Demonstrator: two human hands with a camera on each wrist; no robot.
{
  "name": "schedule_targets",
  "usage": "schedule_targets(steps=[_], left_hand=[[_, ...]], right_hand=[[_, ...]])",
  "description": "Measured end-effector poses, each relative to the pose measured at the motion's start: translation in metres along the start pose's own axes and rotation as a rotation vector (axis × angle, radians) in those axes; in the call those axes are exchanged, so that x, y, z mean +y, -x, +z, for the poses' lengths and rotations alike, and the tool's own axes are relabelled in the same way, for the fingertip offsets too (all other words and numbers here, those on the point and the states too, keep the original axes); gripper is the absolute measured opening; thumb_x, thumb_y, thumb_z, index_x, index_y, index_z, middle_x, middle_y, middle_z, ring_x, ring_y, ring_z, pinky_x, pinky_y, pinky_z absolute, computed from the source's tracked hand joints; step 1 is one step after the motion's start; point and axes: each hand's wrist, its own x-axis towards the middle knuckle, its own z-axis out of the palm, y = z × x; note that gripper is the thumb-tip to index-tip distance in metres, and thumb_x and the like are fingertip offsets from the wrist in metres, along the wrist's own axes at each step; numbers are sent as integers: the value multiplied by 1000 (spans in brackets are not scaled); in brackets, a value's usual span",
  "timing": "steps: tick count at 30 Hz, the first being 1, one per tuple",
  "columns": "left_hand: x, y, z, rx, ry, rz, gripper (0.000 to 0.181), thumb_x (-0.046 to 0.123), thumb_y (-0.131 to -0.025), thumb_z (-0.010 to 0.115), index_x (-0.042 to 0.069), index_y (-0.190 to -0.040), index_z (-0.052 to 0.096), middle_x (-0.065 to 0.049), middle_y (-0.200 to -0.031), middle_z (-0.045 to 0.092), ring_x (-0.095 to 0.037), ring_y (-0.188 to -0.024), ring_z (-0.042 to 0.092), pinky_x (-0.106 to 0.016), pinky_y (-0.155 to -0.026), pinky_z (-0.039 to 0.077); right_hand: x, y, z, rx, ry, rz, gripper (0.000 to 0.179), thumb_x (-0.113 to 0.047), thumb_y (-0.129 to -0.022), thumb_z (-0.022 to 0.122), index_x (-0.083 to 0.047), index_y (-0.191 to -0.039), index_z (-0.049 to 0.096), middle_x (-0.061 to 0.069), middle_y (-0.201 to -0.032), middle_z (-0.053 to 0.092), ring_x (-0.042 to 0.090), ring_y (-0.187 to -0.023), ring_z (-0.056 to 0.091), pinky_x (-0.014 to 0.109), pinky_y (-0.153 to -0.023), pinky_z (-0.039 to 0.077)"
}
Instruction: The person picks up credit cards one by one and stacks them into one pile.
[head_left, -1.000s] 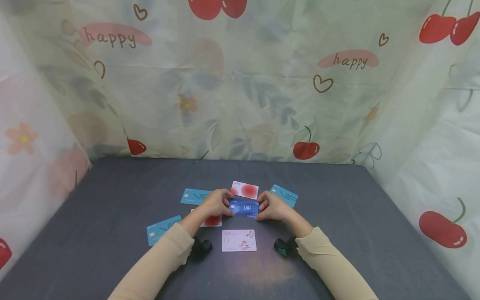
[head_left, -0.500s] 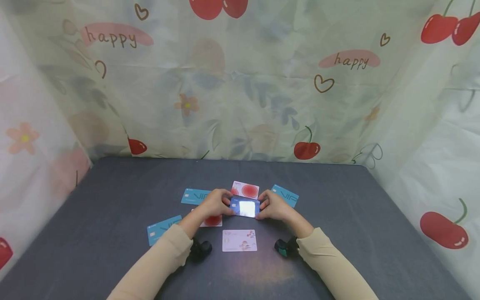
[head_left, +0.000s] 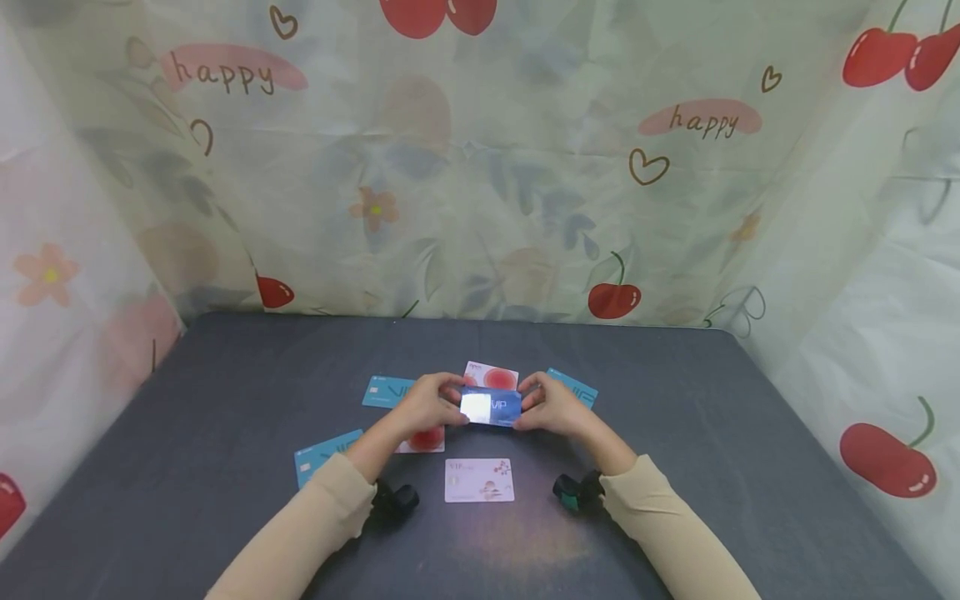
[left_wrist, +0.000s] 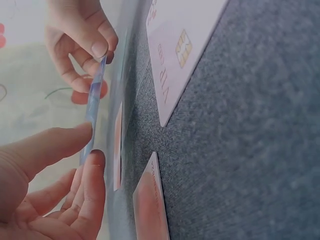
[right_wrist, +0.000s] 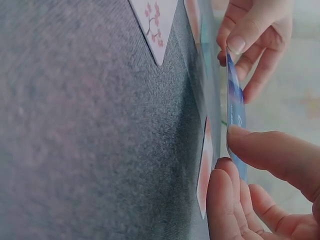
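Observation:
A blue VIP card (head_left: 504, 406) is held up off the table between both hands, a bright glare on its left half. My left hand (head_left: 430, 406) pinches its left end between thumb and fingers. At the opposite end, my right hand (head_left: 556, 408) pinches it the same way. In the left wrist view the card (left_wrist: 93, 102) appears nearly edge-on, apart from the tabletop. Just behind it lies a white card with a red circle (head_left: 495, 375), partly covered. A pale pink VIP card (head_left: 480, 481) with blossoms lies flat nearer the front.
Light-blue VIP cards lie around: one at back left (head_left: 384, 390), another at back right (head_left: 576, 385), a third at front left (head_left: 318, 457) partly behind the left sleeve. Another red-circle card (head_left: 425, 440) sits below the left hand. A patterned curtain (head_left: 480, 208) hangs behind the dark table (head_left: 675, 500).
Both hands have raised the blue card slightly and moved it a little away. It now overlaps more of the red-circle card behind, and the glare has shifted to its left half.

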Motion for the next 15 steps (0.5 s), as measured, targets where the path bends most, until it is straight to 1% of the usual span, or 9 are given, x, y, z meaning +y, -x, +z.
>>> schedule_targets(steps=[2, 6, 10, 15], left_hand=[[0, 2, -1, 2, 17, 9, 55, -1, -71, 75, 2, -123, 56, -13, -98, 60, -16, -81, 66, -29, -72, 55], [0, 6, -2, 7, 33, 1, 55, -1, -73, 74, 4, -124, 56, -12, -99, 60, -18, -86, 67, -30, -75, 55], [1, 11, -4, 9, 36, 0, 55, -1, -74, 74, 4, -125, 55, -11, -99, 60, -17, -86, 67, -30, -76, 55], [1, 15, -6, 17, 49, 7, 55, -1, -74, 74, 4, -125, 55, -11, -99, 60, -17, -85, 67, -31, -77, 55]], right_hand=[[-1, 1, 0, 1, -6, 8, 53, -9, -71, 78, -1, -114, 49, 12, -92, 62, 14, -72, 60, 26, -70, 53], [-3, 4, 0, -8, -36, 8, 54, -9, -73, 77, 0, -117, 48, 15, -97, 60, 14, -76, 63, 29, -74, 55], [-7, 8, 1, -16, -71, -21, 55, -6, -73, 77, 2, -119, 47, 17, -99, 59, 15, -80, 65, 31, -74, 56], [-9, 10, 2, -13, -76, -55, 56, -4, -73, 76, 4, -120, 47, 18, -99, 59, 16, -81, 65, 32, -74, 56]])
